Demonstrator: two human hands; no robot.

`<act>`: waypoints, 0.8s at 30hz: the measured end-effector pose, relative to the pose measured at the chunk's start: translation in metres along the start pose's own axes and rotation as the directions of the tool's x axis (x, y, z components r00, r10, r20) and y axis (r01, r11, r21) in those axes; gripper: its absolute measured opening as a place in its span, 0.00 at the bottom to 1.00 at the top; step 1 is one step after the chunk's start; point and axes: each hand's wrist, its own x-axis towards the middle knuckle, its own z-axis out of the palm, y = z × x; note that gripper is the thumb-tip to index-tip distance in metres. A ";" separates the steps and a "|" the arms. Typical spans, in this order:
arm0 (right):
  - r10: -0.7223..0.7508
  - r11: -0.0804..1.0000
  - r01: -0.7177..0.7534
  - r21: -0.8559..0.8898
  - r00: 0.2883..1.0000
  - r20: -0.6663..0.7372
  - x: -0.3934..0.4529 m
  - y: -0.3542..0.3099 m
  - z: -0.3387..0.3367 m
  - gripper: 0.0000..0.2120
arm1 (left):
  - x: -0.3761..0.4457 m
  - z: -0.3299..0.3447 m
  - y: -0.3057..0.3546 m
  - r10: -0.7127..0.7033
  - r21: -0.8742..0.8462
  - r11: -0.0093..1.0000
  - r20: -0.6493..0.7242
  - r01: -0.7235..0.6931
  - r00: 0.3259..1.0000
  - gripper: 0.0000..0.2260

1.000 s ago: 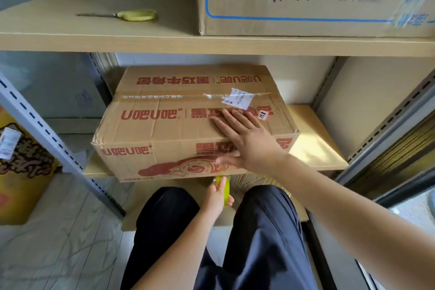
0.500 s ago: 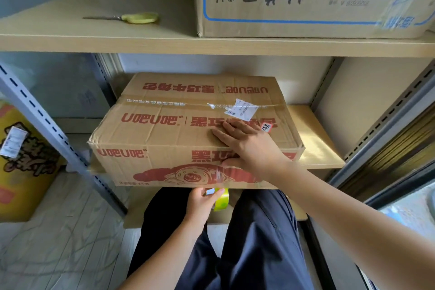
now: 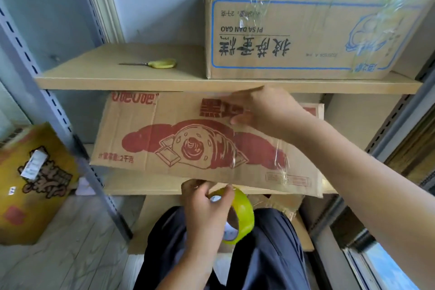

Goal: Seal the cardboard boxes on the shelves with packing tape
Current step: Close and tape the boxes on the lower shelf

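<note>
A cardboard box with red print point(image 3: 164, 125) sits on the middle shelf point(image 3: 141, 185), its front face toward me. A strip of clear tape point(image 3: 281, 160) runs down that face near the right. My right hand point(image 3: 266, 108) rests on the box's top front edge, fingers straight along the top and thumb on the front. Just under the box's lower edge, my left hand point(image 3: 204, 209) grips a yellow-green roll of packing tape point(image 3: 244, 214). On the upper shelf point(image 3: 106, 77) stands a second box with blue print point(image 3: 306, 37), with clear tape across it.
Yellow-handled scissors point(image 3: 160, 63) lie on the upper shelf, left of the blue-print box. A grey slotted upright point(image 3: 58, 113) stands at the left, with a yellow carton point(image 3: 35, 183) on the floor beyond it. Flattened cardboard point(image 3: 277, 202) lies under the middle shelf, above my knees.
My view dropped, so the box's front face now shows. My right hand slid from the box top to its front top edge. The tape roll in my left hand came further into view.
</note>
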 end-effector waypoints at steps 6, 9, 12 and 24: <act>-0.134 0.990 0.126 -0.067 0.981 -0.139 -0.036 -0.017 0.065 0.39 | 0.023 0.016 -0.018 -0.058 0.126 0.990 -0.020 0.060 0.998 0.14; -0.137 0.978 0.131 -0.163 0.990 -0.023 -0.042 -0.018 0.090 0.48 | 0.029 0.026 -0.029 -0.024 0.154 0.988 -0.006 0.025 1.000 0.08; -0.158 0.971 0.156 -0.180 0.987 0.006 -0.038 -0.008 0.094 0.47 | 0.038 0.033 -0.019 0.165 0.114 0.981 -0.037 -0.159 0.986 0.15; -0.125 0.983 0.118 -0.138 0.991 -0.039 -0.004 0.033 0.101 0.38 | 0.061 0.051 0.004 -0.004 -0.091 0.996 0.153 0.018 0.988 0.04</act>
